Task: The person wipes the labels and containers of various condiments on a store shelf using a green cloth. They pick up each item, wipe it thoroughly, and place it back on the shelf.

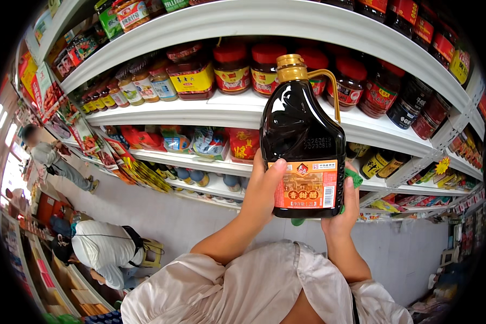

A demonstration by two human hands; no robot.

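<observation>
A large bottle of dark liquid (301, 121), with a gold cap and gold loop handle, is held upright and slightly tilted before the shelves. An orange-red label bearing writing and a barcode covers its lower front. My left hand (263, 184) grips the bottle's left side, its thumb over the label's edge. On the other side, my right hand (346, 206) is against the bottle's lower right, clasping a bunched green cloth (353, 178) that touches the bottle. The fingers behind the bottle are hidden, and part of the cloth shows below its base.
White shelving (178, 111) curves across the front, carrying jars with red lids (231, 69), bagged goods (210, 141) and dark bottles (376, 164). Hanging packets (81, 133) line the left. One person (105, 247) bends by a yellow stool (152, 253); another person (50, 156) stands farther off.
</observation>
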